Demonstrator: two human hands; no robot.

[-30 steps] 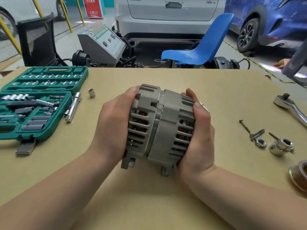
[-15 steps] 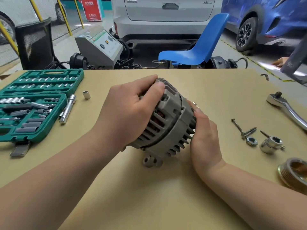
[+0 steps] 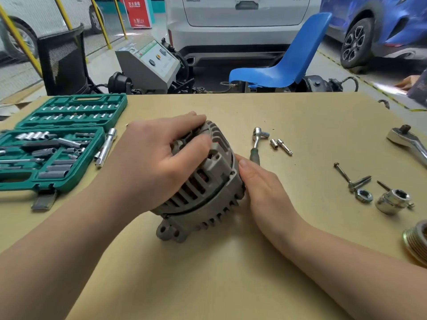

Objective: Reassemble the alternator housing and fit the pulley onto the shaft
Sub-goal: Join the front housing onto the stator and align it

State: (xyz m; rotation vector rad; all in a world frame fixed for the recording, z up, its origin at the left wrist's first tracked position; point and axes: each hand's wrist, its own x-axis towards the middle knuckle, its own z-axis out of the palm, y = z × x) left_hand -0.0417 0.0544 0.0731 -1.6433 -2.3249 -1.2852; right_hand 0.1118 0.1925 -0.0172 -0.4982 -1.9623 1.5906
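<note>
**Housing laid over on the bench, halves closed up**

Housing work first: a second ago I held the alternator (image 3: 203, 181) upright between both palms; now it lies tilted on the bench (image 3: 231, 285), mounting ear toward me. My left hand (image 3: 150, 162) lies over the upper half, its grip curled round the vented cover. My right hand (image 3: 261, 183) presses the far rim with straight fingers, holding nothing. With the body tipped, a small ratchet (image 3: 256, 144) and two small sockets (image 3: 280, 145) behind it have come into view. I judge the two halves are mated but not yet bolted, so the through bolts come next.

Counted: one alternator, and two long bolts (image 3: 351, 176) lying crossed to my right, though there may be a third behind the big socket; I cannot be sure. Beside them sit one nut (image 3: 364, 195) and one large socket (image 3: 392, 200). One pulley (image 3: 417, 241) waits at the right edge, well apart from the shaft, which I cannot see. One large ratchet (image 3: 409, 142) lies far right, one green socket case (image 3: 53, 146) to my left, one extension bar (image 3: 106, 146) beside it.
</note>
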